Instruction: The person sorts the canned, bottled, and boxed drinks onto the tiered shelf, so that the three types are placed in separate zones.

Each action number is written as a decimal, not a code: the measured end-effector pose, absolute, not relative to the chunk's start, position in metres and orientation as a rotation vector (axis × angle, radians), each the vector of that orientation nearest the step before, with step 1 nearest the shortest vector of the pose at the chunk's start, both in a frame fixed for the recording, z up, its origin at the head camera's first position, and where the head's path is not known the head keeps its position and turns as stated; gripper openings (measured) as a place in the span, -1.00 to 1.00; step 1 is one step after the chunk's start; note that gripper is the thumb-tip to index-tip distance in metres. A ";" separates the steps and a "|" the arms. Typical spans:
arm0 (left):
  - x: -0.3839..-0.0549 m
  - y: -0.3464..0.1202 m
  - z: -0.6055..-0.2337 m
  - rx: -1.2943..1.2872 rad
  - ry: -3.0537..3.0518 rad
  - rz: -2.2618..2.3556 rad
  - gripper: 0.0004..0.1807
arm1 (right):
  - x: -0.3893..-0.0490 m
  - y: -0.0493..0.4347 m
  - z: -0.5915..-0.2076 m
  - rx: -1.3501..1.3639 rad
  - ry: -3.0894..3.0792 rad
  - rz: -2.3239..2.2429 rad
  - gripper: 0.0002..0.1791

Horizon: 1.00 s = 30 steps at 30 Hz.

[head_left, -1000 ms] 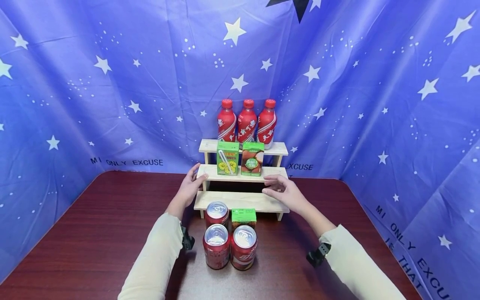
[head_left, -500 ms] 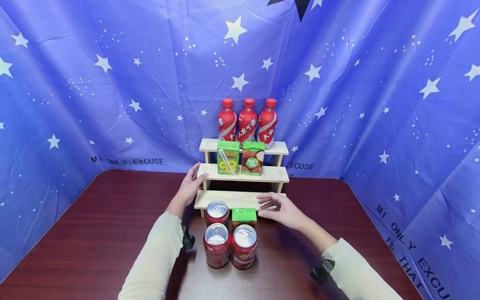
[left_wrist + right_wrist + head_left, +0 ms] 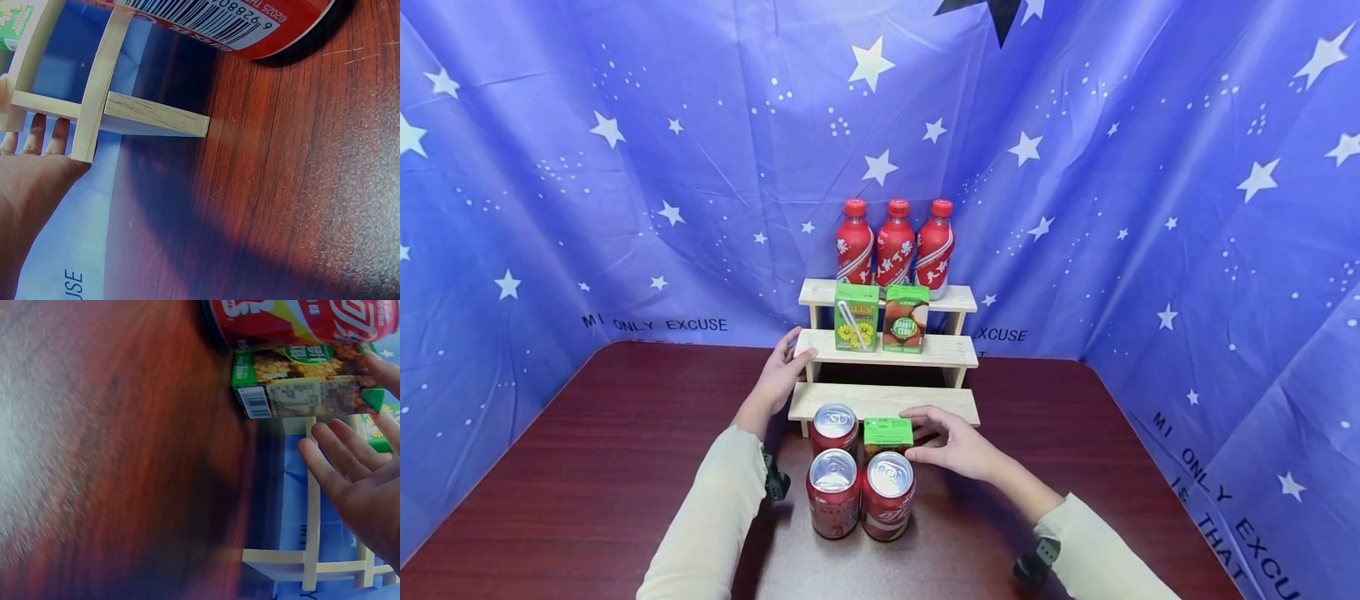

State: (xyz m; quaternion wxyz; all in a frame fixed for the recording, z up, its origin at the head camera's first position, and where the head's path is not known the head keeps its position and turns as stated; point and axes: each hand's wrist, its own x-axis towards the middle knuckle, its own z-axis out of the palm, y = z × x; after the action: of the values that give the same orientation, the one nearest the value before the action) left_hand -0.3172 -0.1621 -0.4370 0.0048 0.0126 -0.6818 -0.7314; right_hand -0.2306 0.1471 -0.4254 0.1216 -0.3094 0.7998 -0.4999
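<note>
One carton, probably light and dentable, suits a side pinch; my right hand spreads loosely at its three o'clock, my left hand grips the rack.

A blue-violet fabric backdrop fills the upper part of the head view and runs down both side edges, hanging in soft vertical folds and creases. It is printed with white five-pointed stars, clusters of white dots and, at the top edge right of centre, a partly cropped black star. Black capitals reading "MI ONLY EXCUSE" cross it at middle left; similar lettering slants down the lower right. Below spreads a reddish-brown wood-grain tabletop with rounded far corners. Light leaves a whitish glare at the right of the left wrist view, where pale scratches mark the upper right.
</note>
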 end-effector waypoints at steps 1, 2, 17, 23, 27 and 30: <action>-0.317 -0.162 -0.437 0.041 -2.137 -2.288 -0.28 | -0.230 0.146 -0.427 -0.907 2.329 -1.469 -0.39; -0.318 -0.162 -0.438 0.043 -2.135 -2.290 -0.28 | -0.230 0.145 -0.428 -0.912 2.323 -1.481 -0.39; -0.319 -0.163 -0.440 0.040 -2.131 -2.288 -0.28 | -0.223 0.135 -0.445 -0.875 2.300 -1.696 -0.45; -0.317 -0.162 -0.440 0.012 -2.128 -2.284 -0.27 | -0.220 0.134 -0.448 -0.872 2.381 -1.726 -0.45; -0.317 -0.162 -0.439 0.012 -2.130 -2.282 -0.28 | -0.219 0.136 -0.449 -0.852 2.416 -1.731 -0.46; -0.318 -0.161 -0.438 0.021 -2.132 -2.276 -0.28 | -0.219 0.137 -0.450 -0.842 2.420 -1.750 -0.45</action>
State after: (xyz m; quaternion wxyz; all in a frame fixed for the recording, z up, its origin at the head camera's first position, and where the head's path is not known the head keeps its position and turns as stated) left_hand -0.3175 -0.1615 -0.4385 0.0114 0.0067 -0.6836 -0.7297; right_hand -0.2192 0.1370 -0.4499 0.0196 -0.2715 0.7797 -0.5638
